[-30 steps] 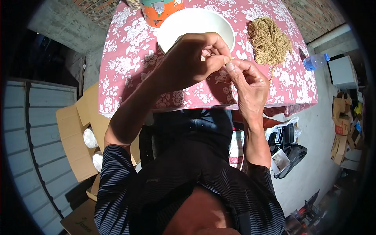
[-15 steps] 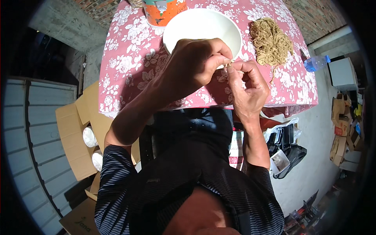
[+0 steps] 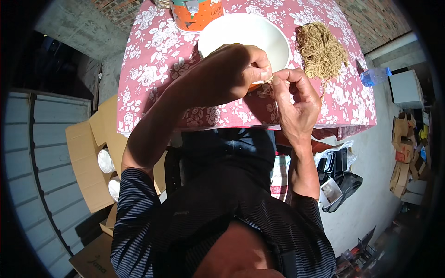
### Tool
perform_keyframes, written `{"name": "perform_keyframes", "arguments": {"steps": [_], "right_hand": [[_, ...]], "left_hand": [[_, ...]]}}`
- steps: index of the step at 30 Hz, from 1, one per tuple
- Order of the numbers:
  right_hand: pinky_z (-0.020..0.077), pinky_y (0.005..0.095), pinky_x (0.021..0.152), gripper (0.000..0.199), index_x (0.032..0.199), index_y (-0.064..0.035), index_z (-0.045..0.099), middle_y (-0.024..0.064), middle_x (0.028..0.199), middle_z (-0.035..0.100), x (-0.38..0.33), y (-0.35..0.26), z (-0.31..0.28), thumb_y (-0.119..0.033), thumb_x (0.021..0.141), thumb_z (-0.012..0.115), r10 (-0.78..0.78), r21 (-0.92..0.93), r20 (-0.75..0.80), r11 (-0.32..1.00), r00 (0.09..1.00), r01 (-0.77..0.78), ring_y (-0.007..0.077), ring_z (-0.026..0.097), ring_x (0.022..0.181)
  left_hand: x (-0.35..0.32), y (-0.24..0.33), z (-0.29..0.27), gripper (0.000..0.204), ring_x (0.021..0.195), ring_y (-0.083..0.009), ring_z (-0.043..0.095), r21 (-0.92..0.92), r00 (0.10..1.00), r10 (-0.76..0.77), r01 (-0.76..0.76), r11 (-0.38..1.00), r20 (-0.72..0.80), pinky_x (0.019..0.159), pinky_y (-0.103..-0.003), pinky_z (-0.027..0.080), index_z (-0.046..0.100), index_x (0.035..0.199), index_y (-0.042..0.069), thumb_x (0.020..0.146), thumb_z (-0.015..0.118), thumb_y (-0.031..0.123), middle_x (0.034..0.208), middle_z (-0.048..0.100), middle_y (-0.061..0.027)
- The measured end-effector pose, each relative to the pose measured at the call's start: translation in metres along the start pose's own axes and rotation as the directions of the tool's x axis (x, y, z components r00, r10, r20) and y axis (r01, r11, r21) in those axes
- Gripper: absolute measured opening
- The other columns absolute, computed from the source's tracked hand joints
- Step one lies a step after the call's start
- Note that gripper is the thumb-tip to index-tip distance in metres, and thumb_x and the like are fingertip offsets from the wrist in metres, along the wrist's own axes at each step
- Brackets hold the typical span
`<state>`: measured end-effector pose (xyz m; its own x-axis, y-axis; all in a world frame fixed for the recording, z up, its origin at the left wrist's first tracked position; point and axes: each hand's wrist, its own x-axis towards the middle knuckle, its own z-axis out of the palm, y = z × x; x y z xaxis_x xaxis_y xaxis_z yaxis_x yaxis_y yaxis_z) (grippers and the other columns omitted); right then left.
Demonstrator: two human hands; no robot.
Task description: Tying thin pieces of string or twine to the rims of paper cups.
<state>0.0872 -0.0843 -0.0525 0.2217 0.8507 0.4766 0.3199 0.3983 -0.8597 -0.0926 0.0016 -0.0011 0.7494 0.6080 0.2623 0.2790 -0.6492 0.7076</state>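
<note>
Over the front rim of a large white bowl [image 3: 241,28], my two hands meet with fingertips almost touching. My left hand [image 3: 248,74] pinches a short pale strand [image 3: 269,81], its thumb and forefinger closed. Thumb and forefinger of my right hand [image 3: 299,99] grip the same strand from the other side, its other fingers curled. The strand looks like a bit of twine, but my fingers hide most of it. A tangled heap of tan twine [image 3: 321,51] lies right of the bowl, one loose end trailing toward me. Something orange shows below my left fingers, too covered to name.
An orange and green bucket [image 3: 197,16] stands behind the bowl's left side. The table wears a pink floral tablecloth [image 3: 153,74]. A clear plastic bottle [image 3: 374,76] is beyond its right edge. Open cardboard boxes [image 3: 83,162] stand at left on the floor; a black bag [image 3: 345,185] lies at right.
The bowl has shifted slightly right and nearer. My left hand has turned and dropped a little, and an orange patch now shows beneath it. Both hands keep their pinch.
</note>
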Motion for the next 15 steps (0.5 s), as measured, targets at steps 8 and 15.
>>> {"name": "perform_keyframes", "arguments": {"steps": [8,15], "right_hand": [[0.0407,0.0214,0.059,0.01,0.094,0.0012,0.068,0.0008,0.08,0.057,-0.0023,0.0061,-0.0004,0.006,0.086,0.074,-0.134,-0.082,-0.028,0.988,0.991,0.131,0.0055,0.05,0.068],[0.0422,0.022,0.058,0.013,0.097,0.001,0.071,0.0018,0.08,0.058,-0.005,0.0021,-0.0042,0.004,0.086,0.077,-0.136,-0.132,-0.024,0.982,0.99,0.132,0.0056,0.051,0.065]], "left_hand": [[0.0066,-0.0075,0.0019,0.021,0.085,-0.0205,0.072,-0.038,0.997,0.079,-0.078,0.996,0.023,0.079,-0.033,0.055,0.069,0.104,-0.008,0.099,0.066,0.013,0.09,0.074,-0.0168],[0.0102,-0.003,0.0043,0.021,0.085,-0.0215,0.072,-0.112,0.996,-0.059,0.066,0.992,0.065,0.078,-0.033,0.056,0.069,0.101,-0.008,0.099,0.065,0.013,0.088,0.073,-0.0168]]}}
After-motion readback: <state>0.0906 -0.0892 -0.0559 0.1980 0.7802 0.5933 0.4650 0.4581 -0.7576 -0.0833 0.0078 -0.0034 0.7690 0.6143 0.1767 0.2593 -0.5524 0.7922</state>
